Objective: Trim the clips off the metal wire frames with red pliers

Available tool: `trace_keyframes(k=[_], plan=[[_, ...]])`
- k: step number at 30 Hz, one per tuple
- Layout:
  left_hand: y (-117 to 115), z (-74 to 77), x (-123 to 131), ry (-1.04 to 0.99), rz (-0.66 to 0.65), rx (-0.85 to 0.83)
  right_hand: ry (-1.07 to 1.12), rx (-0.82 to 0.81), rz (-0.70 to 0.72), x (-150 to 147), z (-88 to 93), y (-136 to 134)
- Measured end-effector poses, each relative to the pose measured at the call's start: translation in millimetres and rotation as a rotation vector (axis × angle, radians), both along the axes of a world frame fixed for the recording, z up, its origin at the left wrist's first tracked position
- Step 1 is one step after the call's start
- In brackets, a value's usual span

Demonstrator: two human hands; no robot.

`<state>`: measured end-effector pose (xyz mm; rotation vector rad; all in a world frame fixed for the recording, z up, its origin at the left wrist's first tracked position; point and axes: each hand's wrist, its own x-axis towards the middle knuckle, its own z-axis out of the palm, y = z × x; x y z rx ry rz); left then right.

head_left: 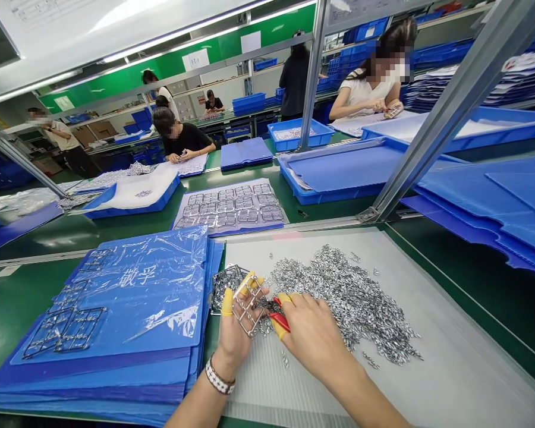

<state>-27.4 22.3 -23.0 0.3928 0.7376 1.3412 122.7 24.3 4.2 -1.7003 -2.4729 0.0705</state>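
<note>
My left hand [232, 339], with yellow finger covers, grips a small shiny sprue frame [248, 304] with thin crossbars, tilted up over the grey sheet [446, 374]. In my right hand [314, 336], also wearing yellow finger covers, is a red-handled pair of nippers [279, 321]. Their tips point at the sprue frame's right side; whether the jaws touch it I cannot make out. Behind my left hand lies a bunch of similar dark frames [223, 285]. A large heap of small silvery parts [352, 303] spreads to the right of my hands.
On the left, stacked blue plastic sheets [160, 267] bear several loose frames [65, 327]. Beyond the metal rail sit a sheet with rows of frames [232, 205] and blue trays [339, 190]. A slanting metal post [446, 113] rises at right. Several people work farther back.
</note>
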Motion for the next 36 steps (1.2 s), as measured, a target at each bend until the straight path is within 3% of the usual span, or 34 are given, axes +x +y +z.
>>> trace_keyframes(k=[6,15,20,36], plan=[[1,-2.5,-1,0.019,0.008,0.021,-0.026,-0.002,-0.011,-4,3.0,1],[1,7.0,-2,-0.067,0.029,0.021,-0.031,0.008,-0.024,-2,8.9,-1],[2,8.9,-3,-0.093,0.082,-0.014,0.041,0.020,0.040,-7,5.5,-12],[1,-6.8,-1,-0.023,0.088,0.057,0.094,0.020,0.058,-12,-2.9,-16]])
